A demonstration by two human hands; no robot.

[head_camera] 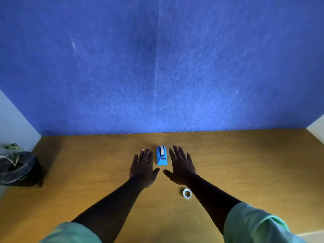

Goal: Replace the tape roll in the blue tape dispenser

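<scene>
1. The blue tape dispenser (161,156) sits on the wooden table (87,172), roughly mid-table and closer to the blue wall (157,67) than to the person.
2. Its long axis runs pretty much straight away from the person, toward the wall. The low sloped end faces the person, and the taller rounded end with the roll faces the wall.
3. There's a white tape roll (162,150) already in the dispenser, standing on edge, with a strip running down toward the near end.
4. The left hand (142,167) is just beside the dispenser on its left, palm down, fingers spread flat and pointing at the wall. It's wide open with nothing in it.
5. The right hand (181,165) mirrors it on the other side, also flat, open and empty. Neither hand looks like it's touching the dispenser, though the gaps are narrow.
6. The thumbs point in toward each other just in front of the dispenser's near end, with a little gap between them.
7. A spare tape roll (187,193) lies flat on the table, nearer the person, right next to the inner side of the right forearm.
8. Pale green sleeves (254,223) show at the bottom.
9. Off the table's left edge there's a bin (17,169) with a dark bag liner.
</scene>
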